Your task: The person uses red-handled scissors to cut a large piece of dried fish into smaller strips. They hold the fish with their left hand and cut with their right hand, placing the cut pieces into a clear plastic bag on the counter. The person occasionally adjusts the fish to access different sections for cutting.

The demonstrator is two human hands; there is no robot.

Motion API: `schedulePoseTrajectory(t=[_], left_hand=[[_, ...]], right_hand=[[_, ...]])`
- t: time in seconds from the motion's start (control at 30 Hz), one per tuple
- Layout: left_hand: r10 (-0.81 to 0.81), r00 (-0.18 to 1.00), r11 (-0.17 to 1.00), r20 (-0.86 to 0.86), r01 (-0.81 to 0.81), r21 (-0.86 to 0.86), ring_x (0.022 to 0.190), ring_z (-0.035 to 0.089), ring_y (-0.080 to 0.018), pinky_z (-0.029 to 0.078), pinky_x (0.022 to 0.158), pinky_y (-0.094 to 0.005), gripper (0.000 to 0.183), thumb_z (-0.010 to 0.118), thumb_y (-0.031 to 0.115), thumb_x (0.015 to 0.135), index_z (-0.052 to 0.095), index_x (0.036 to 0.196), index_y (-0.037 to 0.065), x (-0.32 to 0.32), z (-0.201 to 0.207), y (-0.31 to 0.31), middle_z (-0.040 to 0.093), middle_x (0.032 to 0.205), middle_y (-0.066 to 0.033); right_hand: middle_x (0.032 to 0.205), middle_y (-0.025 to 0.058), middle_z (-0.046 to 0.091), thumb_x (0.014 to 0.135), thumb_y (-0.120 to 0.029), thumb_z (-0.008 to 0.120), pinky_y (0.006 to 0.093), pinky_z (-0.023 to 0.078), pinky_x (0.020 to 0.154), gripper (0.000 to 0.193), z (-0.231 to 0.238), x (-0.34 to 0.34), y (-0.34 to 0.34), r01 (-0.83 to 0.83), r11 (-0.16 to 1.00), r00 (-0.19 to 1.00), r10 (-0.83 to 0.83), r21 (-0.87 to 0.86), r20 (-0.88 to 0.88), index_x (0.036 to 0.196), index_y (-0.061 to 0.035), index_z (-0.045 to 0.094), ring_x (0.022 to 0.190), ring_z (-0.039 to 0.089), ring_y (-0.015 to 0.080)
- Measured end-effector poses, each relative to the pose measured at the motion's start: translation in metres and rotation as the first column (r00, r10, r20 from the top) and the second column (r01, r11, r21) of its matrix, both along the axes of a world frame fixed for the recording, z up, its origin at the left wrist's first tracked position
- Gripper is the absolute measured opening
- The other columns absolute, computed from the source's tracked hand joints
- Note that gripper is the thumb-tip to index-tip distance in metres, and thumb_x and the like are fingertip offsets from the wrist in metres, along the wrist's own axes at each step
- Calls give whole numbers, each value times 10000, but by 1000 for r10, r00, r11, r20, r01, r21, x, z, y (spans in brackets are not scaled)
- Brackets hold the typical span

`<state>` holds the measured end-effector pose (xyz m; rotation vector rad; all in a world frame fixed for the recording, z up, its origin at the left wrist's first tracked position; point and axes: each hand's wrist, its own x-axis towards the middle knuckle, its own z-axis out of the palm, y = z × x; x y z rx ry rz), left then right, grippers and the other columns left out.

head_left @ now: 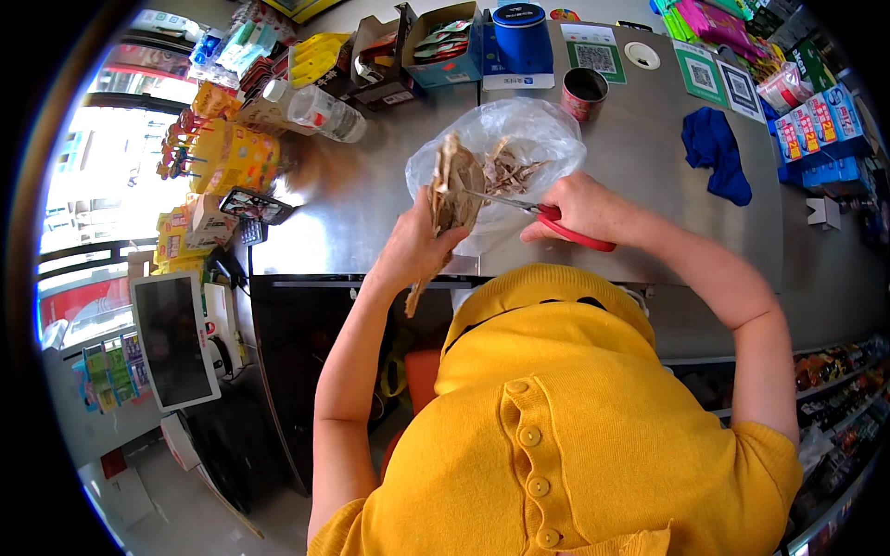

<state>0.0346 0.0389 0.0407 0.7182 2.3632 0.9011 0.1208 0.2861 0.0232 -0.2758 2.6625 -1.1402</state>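
My left hand [414, 246] is wrapped round a bundle of brown, wrinkled, dried leaf-like material [456, 183], whose exact kind I cannot make out. A strip of it hangs below the hand. My right hand [591, 211] grips red-handled scissors [577, 235], with the blades pointing left and their tips at the bundle's right side. Beneath and behind both lies a clear plastic bag [549, 125], spread on the metal counter [640, 176]. Small brown pieces [508, 172] of similar look rest in a heap on the bag.
Beyond the bag stand a red tin [584, 93] and a blue canister [521, 39]. A blue cloth [717, 153] lies at the right. On the left are a plastic bottle [320, 113], a propped phone [257, 206] and a screen [173, 338]. Open boxes [443, 46] line the far edge.
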Motion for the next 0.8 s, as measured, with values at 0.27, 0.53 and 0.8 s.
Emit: schedulePoseTrajectory(t=[0.27,0.53,0.8], left_hand=[[175,860,779,480,-419,466,1034,557,-178,452,902,-310,572,708,123,817,404,1281,-16,-4,-6,2,569,1146,-100],[131,835,823,534,-392,411,1015,569,-179,469,881,-305,559,674,93,798,416,1282,-16,0,-4,5,575,1140,-112],[170,899,860,404,-335,384,1001,563,-166,461,875,-294,533,660,94,797,431,1265,-19,3,-5,10,579,1128,-109]], right_hand=[[893,197,613,680,-550,747,421,490,754,616,12,6,-11,130,991,991,-130,38,13,809,28,577,852,622,330],[927,102,551,657,-324,771,354,445,793,425,5,0,-10,317,880,757,-10,354,-653,890,-12,600,911,551,234],[897,82,548,649,-240,745,322,432,758,333,14,-1,-6,338,827,730,70,448,-680,867,-27,611,897,545,204]])
